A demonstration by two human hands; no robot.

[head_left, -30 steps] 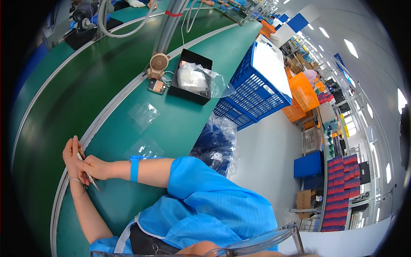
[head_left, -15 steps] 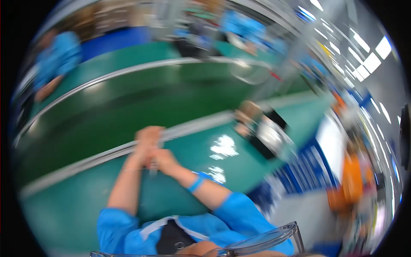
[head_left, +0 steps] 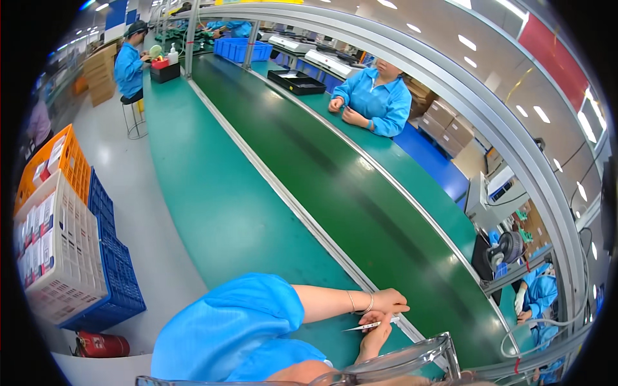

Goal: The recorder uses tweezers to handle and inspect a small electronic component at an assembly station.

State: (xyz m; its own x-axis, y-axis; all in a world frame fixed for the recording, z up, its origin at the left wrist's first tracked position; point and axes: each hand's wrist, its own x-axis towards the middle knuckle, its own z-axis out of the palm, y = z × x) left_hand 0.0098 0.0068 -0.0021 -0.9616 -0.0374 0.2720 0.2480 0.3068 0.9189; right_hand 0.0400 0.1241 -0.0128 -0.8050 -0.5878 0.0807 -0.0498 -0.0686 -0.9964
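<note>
My left hand (head_left: 389, 300) rests at the metal rail between the table and the belt, its fingers curled inward. What they hold, if anything, is hidden. Two thin bracelets circle that wrist. Just below it, almost touching, my right hand (head_left: 373, 341) is closed around a slim pair of pale, pointed tweezers (head_left: 362, 327). The tweezer tips point left over the green tabletop (head_left: 219, 212). Part of my right forearm is hidden behind the glasses' rim at the lower edge.
The green conveyor belt (head_left: 302, 174) runs alongside. Across it sits a person in blue (head_left: 380, 100), near a black tray (head_left: 296, 82). Further along my side, another person (head_left: 131, 61) sits by a black box (head_left: 165, 72). Crates (head_left: 77, 257) and a fire extinguisher (head_left: 103, 345) stand left on the floor.
My view has swung left along the table, and the blur has gone. My hands stay close together at the rail; the tweezers now show clearly.
</note>
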